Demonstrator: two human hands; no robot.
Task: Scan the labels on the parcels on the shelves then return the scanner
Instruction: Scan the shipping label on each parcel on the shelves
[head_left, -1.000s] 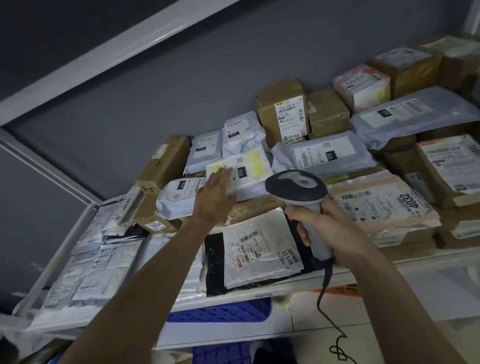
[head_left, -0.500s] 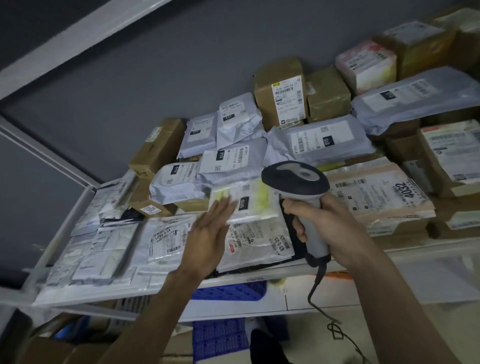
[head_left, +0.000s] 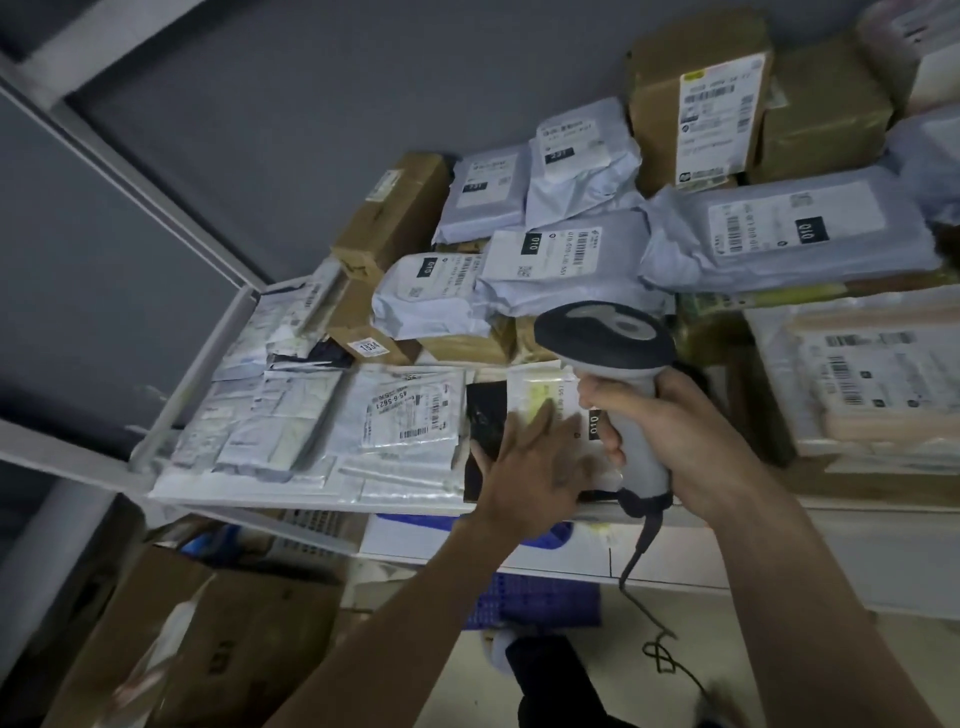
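My right hand (head_left: 691, 441) grips the grey handle of a corded barcode scanner (head_left: 605, 338), its dark head pointing down toward the parcels at the shelf's front. My left hand (head_left: 530, 467) lies flat with straight fingers on a thin white parcel with a yellowish patch and a black "010" tag (head_left: 545, 400), which rests on a black bag (head_left: 485, 415) near the front edge. Left of it lies a flat parcel with a white label (head_left: 410, 410). Grey mailer bags labelled "010" (head_left: 550, 260) and brown boxes (head_left: 696, 98) are stacked behind.
The white metal shelf (head_left: 208, 353) holds several flat plastic mailers at its left end (head_left: 270, 415). More labelled parcels (head_left: 872, 379) fill the right. Below are a blue crate (head_left: 530, 597) and cardboard boxes (head_left: 208, 649). The scanner cable (head_left: 649, 613) hangs to the floor.
My left hand slid the thin white parcel from the pile's middle down to the shelf's front edge. The scanner stayed above it, and my head moved closer and to the left.
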